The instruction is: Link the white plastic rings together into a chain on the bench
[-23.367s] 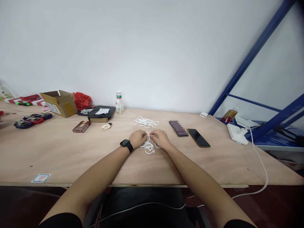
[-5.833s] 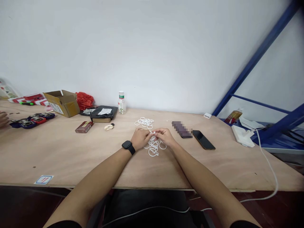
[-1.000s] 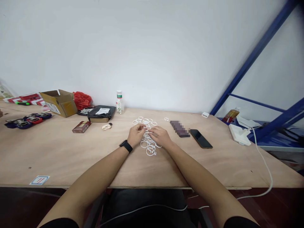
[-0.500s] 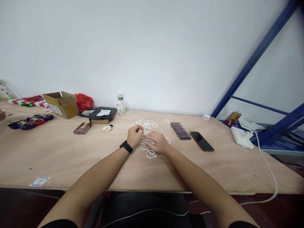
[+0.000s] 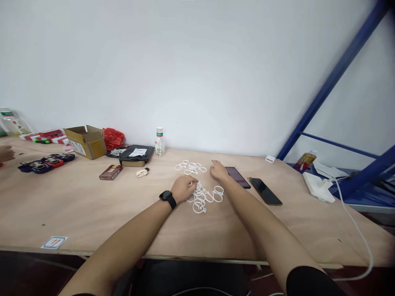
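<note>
Clock is centring on the near cluster of white rings [image 5: 199, 192], wall at 12. Status: by my read, partway, neither just starting nor wrapped up. Near cluster is lying mid-surface [image 5: 101, 201], rings overlapping, small tabs sticking out here and there; it's looking like the bigger, already-handled portion. A pair of rings [image 5: 218, 192] is lying at its 3 o'clock edge, overlapping each other. Far cluster [image 5: 191, 166] is sitting apart at 12, a shade toward 11, spread looser; reading that as the outstanding portion. Whether near rings are actually linking or only stacking, can't tell at this size. Hands are working apart, not together: left hand [image 5: 182, 188] is coming in from 10, fingers bunching, tips meeting the near cluster's upper edge; can't tell if they're pinching a ring. Right hand [image 5: 218, 169] is sitting out at 1, fingers curling, between the far cluster and the dark tablet [image 5: 238, 177] at 2; fingertips are mostly hiding, so can't tell if anything is in them. Phone [image 5: 267, 191] is lying at 3, bottle [image 5: 159, 144] is standing at 11. Another person's hand [image 5: 6, 153] is showing way out between 9 and 10, well apart from the rings.
</note>
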Tool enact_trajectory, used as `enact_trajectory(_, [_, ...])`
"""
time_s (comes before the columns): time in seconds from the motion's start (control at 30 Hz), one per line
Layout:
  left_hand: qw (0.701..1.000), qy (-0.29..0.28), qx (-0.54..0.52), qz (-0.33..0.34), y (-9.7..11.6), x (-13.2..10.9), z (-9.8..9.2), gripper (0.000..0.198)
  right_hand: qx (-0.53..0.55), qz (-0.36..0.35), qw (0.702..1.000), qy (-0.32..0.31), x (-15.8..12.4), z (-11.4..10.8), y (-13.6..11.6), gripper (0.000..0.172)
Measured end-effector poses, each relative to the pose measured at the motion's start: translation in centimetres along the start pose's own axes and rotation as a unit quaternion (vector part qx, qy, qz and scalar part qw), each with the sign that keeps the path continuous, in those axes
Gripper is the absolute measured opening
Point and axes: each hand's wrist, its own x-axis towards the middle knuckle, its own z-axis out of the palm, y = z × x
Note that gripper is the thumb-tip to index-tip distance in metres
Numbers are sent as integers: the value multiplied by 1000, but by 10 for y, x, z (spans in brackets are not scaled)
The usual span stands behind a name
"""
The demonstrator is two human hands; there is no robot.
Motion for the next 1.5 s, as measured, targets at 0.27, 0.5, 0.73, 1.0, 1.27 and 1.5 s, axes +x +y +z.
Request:
enact_trajectory(0.27, [1000,-28,15,-3,-2,0,1,19,-64,9,997,-46,7,13,3,46])
enact_trajectory(0.5, [999,-23,27,-1,0,-1,0,18,-89,12,994,-59,12,9,6,47])
enact_trajectory(0.73, [999,-30,30,-10,0,-1,-1,18,-75,-26,996,-39,-1,6,3,43])
enact_trajectory(1.0, [993,28,-102,-53,2,0,0,32,253,-183,947,74,-63,-1,-42,33])
enact_trajectory(1.27, [938,51,-330,-87,-11,4,6,33,278,-353,887,105,-103,-11,-67,12])
enact_trajectory(1.5, [935,39,-340,-96,-11,3,15,28,364,-242,885,163,-103,-6,-65,15])
